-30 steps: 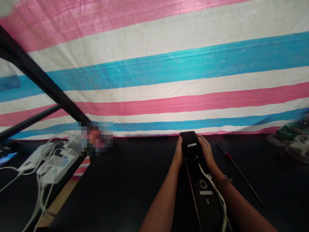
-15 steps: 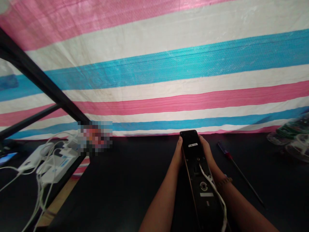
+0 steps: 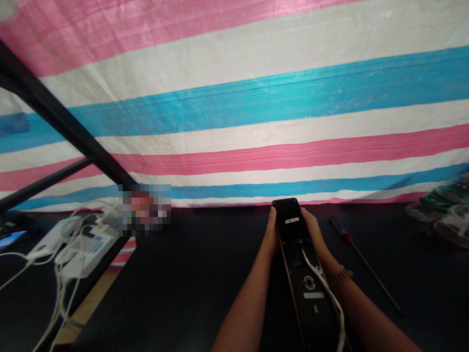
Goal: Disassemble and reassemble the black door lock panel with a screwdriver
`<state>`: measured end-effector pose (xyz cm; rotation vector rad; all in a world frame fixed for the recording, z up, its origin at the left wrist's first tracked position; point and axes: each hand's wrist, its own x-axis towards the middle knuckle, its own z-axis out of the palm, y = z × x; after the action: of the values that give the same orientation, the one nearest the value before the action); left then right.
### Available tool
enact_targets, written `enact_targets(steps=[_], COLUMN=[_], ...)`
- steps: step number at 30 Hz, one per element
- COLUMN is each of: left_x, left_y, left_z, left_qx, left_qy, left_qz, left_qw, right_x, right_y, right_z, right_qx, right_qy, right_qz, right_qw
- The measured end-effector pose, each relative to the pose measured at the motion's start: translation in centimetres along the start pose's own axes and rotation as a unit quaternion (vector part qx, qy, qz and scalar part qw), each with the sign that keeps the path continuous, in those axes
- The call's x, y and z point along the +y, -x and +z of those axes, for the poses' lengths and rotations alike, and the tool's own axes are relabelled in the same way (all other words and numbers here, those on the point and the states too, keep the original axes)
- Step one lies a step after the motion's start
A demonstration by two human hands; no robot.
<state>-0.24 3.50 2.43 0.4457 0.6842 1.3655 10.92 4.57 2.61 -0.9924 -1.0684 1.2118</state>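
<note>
A long black door lock panel (image 3: 292,259), with a small label, a round socket and a white cable (image 3: 324,282) on its upper face, points away from me over the table. My left hand (image 3: 270,231) grips its far left edge, thumb along the side. On the opposite edge my right hand (image 3: 314,229) is closed the same way. Most of the fingers are hidden beneath and behind the panel. To the right of my right hand lies a screwdriver (image 3: 367,264) with a dark and red handle and a long thin shaft.
White power strips (image 3: 88,254) with tangled cables lie at the left, beside a black metal frame (image 3: 69,124). Green and clear plastic-wrapped items (image 3: 445,208) sit at the far right. A striped tarp (image 3: 234,112) hangs behind the black table (image 3: 176,288).
Almost nothing differs. Both hands keep the panel in the same place, apart from a very slight shift of the view.
</note>
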Motion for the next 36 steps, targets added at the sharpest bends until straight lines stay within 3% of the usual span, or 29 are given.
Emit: enact_targets(steps=[6,15,28,36], left_x=[0.0,0.1,-0.6,-0.5], left_y=[-0.1,-0.2,-2.8,-3.0], left_z=[0.0,0.2,-1.7,-2.3], left_qx=[0.007,-0.015,0.124,0.157], left_qy=[-0.011,-0.004,-0.089,-0.166], left_qz=[0.002,-0.026,0.13,0.224], left_qw=[1.0,1.0,0.98,0.947], right_x=[0.3,0.2,1.3,1.3], right_y=[-0.2,-0.3,-1.2,-1.0], right_z=[-0.2,-0.2,-0.3,-0.4], right_qx=[-0.014,0.008,0.039,0.046], right_qy=[-0.019,-0.003,-0.024,-0.014], right_qz=[0.038,0.023,0.058,0.054], right_qw=[0.999,1.0,0.997,0.997])
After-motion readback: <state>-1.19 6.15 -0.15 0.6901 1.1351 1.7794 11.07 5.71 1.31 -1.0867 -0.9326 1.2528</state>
